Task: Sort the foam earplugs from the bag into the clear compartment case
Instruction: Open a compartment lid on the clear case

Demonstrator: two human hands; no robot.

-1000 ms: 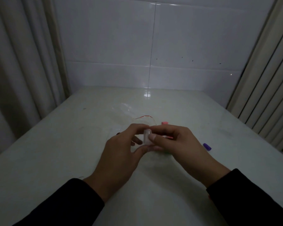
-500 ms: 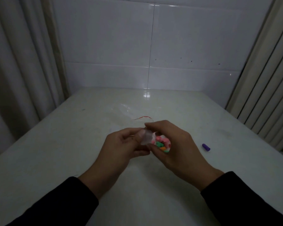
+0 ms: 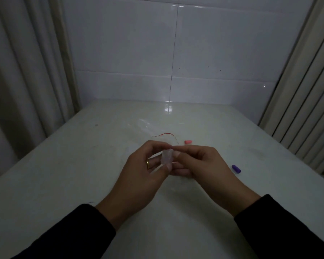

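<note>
Head view, dim light. Your left hand (image 3: 138, 174) and right hand (image 3: 198, 165) meet above the counter (image 3: 64, 184), both pinching the small clear case (image 3: 167, 156) between thumb and fingertips. Each grip is pressed onto the case; neither is spread.

Change noted: half a second ago the case was tilted so that coloured earplugs showed through it against your right palm. Now it is turned edge-up between the fingertips and no colour shows through; whether the lid is closed I cannot tell, as the plastic reads only as a pale blur. A second ago the hands sat lower, close to the counter; they are now raised slightly and drawn together.

Elsewhere: the bag (image 3: 148, 128) lies flat and crumpled beyond your hands, with its red seal strip (image 3: 165, 134) at the near edge. It looks empty or nearly so, though that is hard to confirm. A pink earplug (image 3: 188, 141) lies on the counter just beyond your right hand, and a purple earplug (image 3: 236, 168) lies to the right, well apart from the case.

Judgement: most plugs seem already in the case, and you appear to be working its lid. Two plugs remain loose outside, so the sort is not complete. Risk: the case is small and slick, and a slip could spill what it holds.
</note>
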